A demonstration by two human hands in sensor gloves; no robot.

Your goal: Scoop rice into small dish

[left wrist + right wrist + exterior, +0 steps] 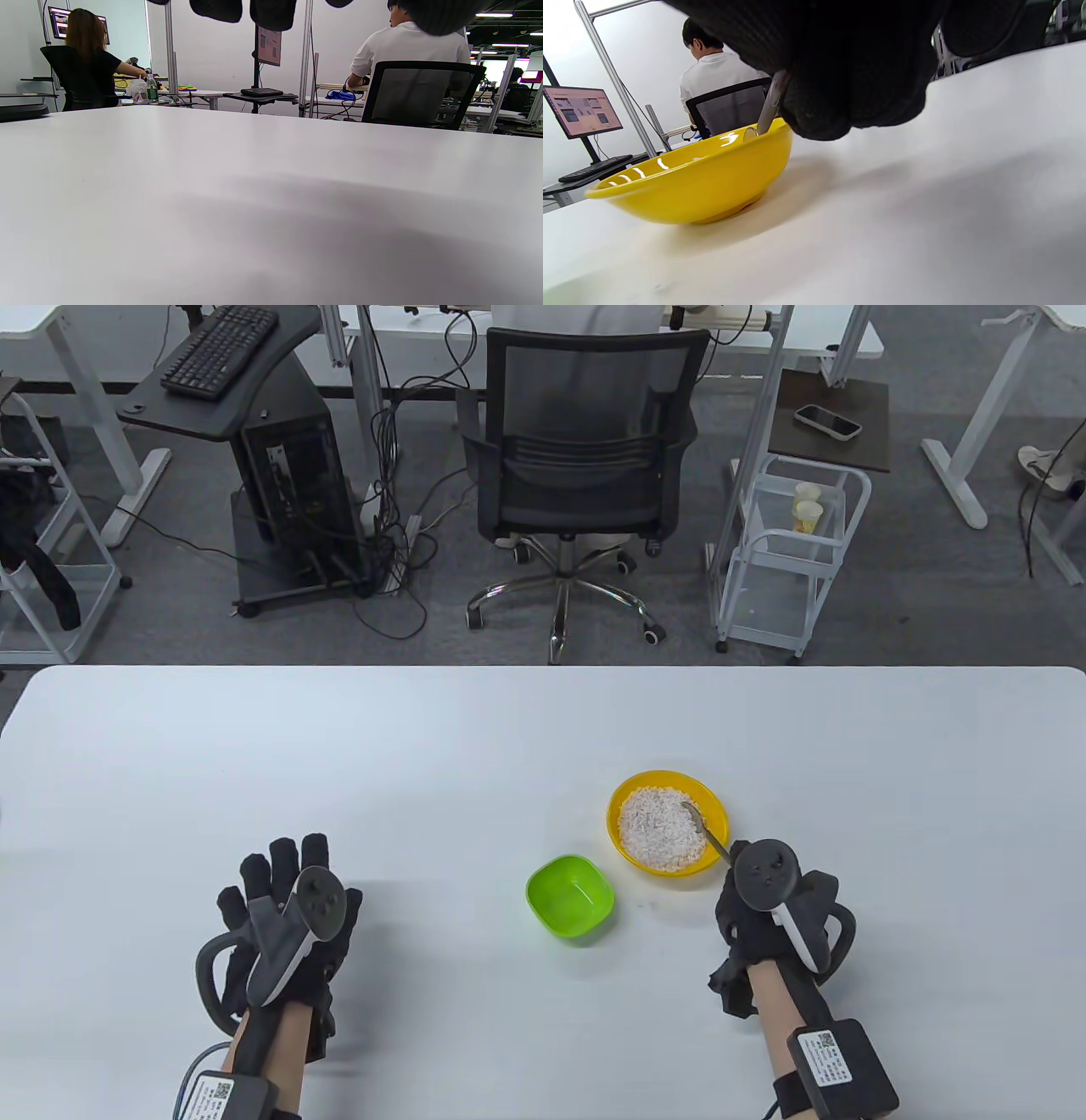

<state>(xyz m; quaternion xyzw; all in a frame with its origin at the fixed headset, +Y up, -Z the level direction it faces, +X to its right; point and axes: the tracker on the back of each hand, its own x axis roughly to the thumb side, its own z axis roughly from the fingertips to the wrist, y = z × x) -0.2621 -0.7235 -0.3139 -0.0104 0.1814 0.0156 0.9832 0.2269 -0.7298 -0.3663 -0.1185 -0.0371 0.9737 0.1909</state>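
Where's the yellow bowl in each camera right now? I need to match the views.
Table view: yellow bowl, right of centre, holding rice, just beyond the right hand.
Left wrist view: not in it.
Right wrist view: lower left, seen from the side.
Shared landmark: the spoon handle crossing the bowl's near rim into the hand.

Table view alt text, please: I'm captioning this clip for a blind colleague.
The right hand holds a spoon whose tip rests in a yellow bowl of rice on a white table. An empty green dish sits just left of the bowl; the left hand lies with fingers spread, far left.
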